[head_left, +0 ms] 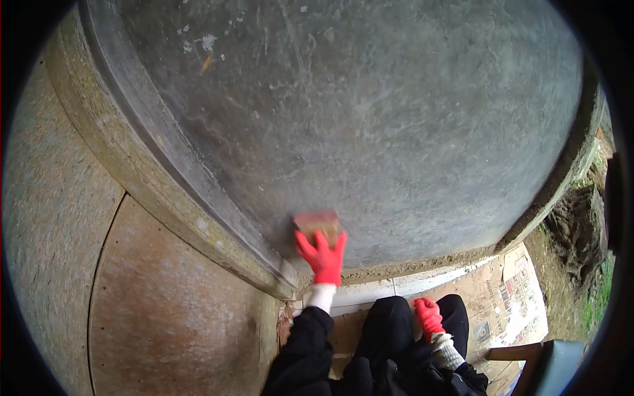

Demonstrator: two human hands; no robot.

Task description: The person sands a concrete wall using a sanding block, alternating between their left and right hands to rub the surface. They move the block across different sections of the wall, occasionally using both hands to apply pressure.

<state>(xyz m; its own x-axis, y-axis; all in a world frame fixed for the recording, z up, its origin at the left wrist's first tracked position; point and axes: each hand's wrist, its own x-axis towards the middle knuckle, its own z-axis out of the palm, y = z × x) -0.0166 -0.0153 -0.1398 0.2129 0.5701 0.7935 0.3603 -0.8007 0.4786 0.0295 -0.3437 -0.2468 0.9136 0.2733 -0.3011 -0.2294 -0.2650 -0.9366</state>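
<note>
My left hand (322,259), in a red glove with a white cuff, reaches forward to the lower left part of a large dark grey, cement-like surface (370,132). Its spread fingers grip a flat reddish-brown block with a tan lower part (317,220). Motion blurs the block against the surface, so its exact kind does not show. My right hand (429,317), also red-gloved, rests on my right knee with the fingers curled in and no object visible in them. Pale scuffs and flakes (208,43) mark the grey surface near its top left.
A raised, weathered border (165,175) frames the left side, with a brown panel (175,297) beyond it. White tiles (360,294) and printed cardboard (492,303) lie below. A seat-like object (558,366) stands at lower right, near soil and a dark stump-like lump (578,228).
</note>
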